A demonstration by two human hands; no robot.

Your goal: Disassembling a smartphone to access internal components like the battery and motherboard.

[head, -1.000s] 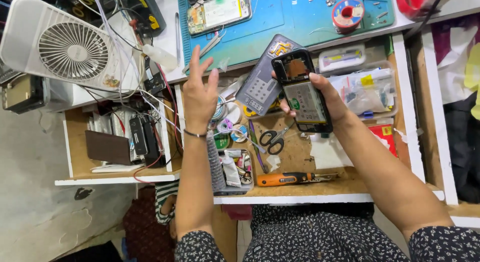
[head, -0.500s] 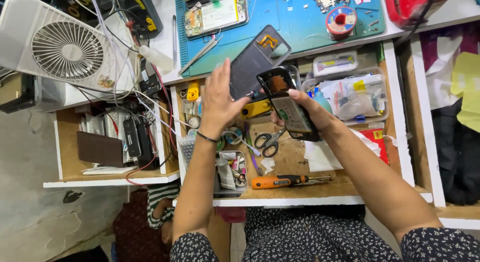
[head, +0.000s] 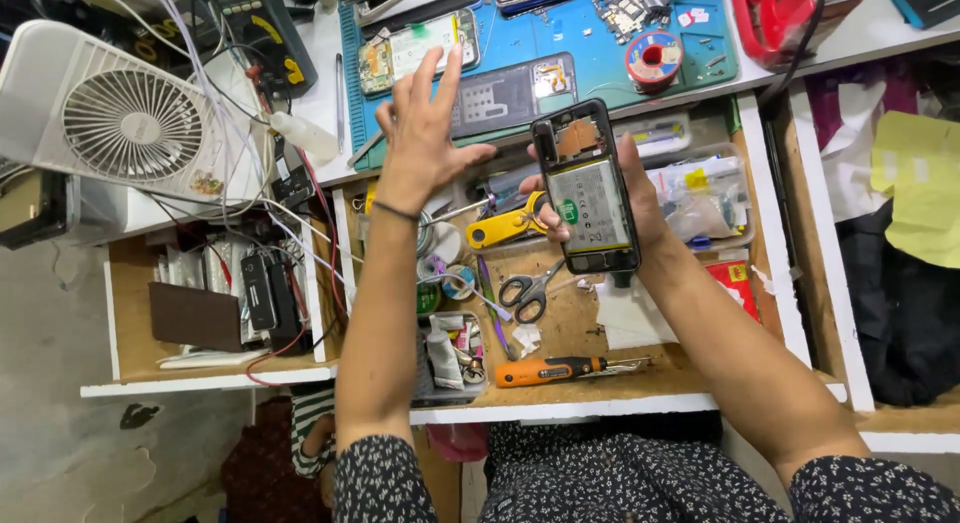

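Note:
My right hand (head: 632,198) grips an opened black phone (head: 588,191), back cover off, its battery and board showing, held over the open drawer (head: 560,333). My left hand (head: 428,133) is raised with fingers spread and holds nothing; it hovers at the front edge of the blue work mat (head: 590,53). Just past its fingertips lie a dark phone back panel (head: 510,91) and another opened phone (head: 415,48) on the mat.
The drawer holds scissors (head: 528,291), an orange screwdriver (head: 550,369), a yellow tool (head: 505,226) and small parts. A solder spool (head: 653,58) sits on the mat. A white fan (head: 125,123) and tangled wires are at left, a red device (head: 790,13) at top right.
My left hand has risen from the drawer toward the mat, fingers spread. The dark back panel now lies on the mat. The phone in my right hand is turned more upright.

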